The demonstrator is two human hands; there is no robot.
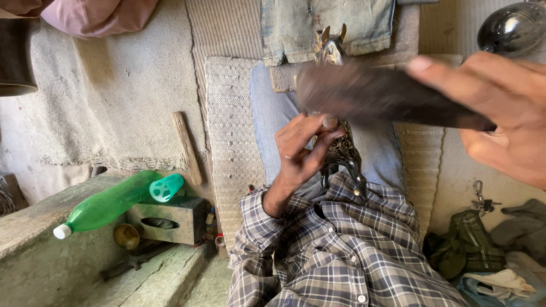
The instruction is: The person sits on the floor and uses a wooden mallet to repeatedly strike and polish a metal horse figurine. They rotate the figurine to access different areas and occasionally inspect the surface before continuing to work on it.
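Left hand (301, 149) pinches an ornate metal figure (340, 150) upright on the lap, right hand (500, 113) grips a dark, motion-blurred flat tool (381, 96) over it; metal looks dull, working seems unfinished.

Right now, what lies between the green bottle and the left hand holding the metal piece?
In the head view, a wooden stick and a woven mat lie between the green bottle and the left hand.

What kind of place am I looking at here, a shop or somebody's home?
Probably a small floor-level craft workshop. The left hand steadies an ornate metal piece on the lap, the right hand swings a dark tool, and woven mats cover the floor.
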